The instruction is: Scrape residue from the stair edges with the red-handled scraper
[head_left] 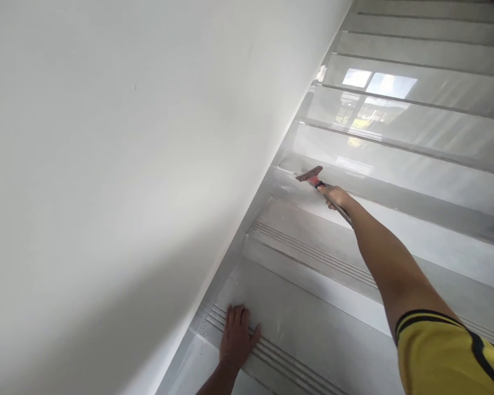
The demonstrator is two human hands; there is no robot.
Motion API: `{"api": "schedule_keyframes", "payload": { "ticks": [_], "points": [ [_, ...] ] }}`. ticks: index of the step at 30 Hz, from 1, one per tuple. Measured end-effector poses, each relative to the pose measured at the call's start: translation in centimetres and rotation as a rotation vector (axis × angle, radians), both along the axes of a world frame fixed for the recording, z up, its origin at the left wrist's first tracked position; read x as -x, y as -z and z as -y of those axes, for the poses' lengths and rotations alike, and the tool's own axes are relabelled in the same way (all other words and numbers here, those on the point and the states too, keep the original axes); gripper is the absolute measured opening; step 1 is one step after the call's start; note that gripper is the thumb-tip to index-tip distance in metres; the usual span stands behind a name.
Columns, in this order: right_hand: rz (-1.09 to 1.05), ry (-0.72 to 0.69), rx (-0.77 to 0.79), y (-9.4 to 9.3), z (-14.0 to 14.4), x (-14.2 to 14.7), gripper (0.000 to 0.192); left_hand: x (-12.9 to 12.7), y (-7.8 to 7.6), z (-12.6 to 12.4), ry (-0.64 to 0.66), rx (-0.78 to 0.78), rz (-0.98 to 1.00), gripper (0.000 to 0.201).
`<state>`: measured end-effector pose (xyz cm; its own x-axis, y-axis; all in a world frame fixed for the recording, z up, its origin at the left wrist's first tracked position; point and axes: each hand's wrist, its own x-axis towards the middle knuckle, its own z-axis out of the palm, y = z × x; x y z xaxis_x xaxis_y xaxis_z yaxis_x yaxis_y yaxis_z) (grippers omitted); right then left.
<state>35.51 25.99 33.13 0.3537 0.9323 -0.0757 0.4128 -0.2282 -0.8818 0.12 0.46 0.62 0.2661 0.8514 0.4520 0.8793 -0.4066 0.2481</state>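
My right hand (335, 196) is closed round the handle of a scraper (314, 180), which has a wide, brownish head and a red neck. The scraper's head is at the front edge of a grey stair step (366, 181), close to the wall side. Lower down, my left hand (237, 336) lies flat with its fingers spread on the grooved edge of another step (288, 312). Nothing shows in that hand.
A plain white wall (119, 164) rises along the left, with a grey skirting strip (257, 206) at its foot. More glossy steps (436, 88) climb to the upper right, carrying window reflections. White writing (372, 117) shows on one of them.
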Motion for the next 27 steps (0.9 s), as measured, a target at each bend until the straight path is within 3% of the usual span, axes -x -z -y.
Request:
{"api": "schedule_keyframes", "payload": {
  "ticks": [6, 12, 19, 27],
  "points": [
    [0.222, -0.042, 0.024, -1.8, -3.1, 5.3, 0.034, 0.0, 0.1, 0.0, -0.005, 0.008, -0.012, 0.033],
    [0.427, -0.068, 0.087, -1.8, -1.5, 3.8, 0.046, 0.0, -0.3, 0.0, 0.002, -0.01, -0.01, 0.033],
    [0.658, -0.147, 0.184, -2.9, -3.9, 7.3, 0.052, 0.0, -0.7, 0.1, 0.01, -0.024, -0.004, 0.034],
    [0.824, -0.158, 0.205, -2.9, -2.8, 5.8, 0.057, -0.2, -1.0, 0.1, -0.009, -0.03, 0.01, 0.033]
  ]
}}
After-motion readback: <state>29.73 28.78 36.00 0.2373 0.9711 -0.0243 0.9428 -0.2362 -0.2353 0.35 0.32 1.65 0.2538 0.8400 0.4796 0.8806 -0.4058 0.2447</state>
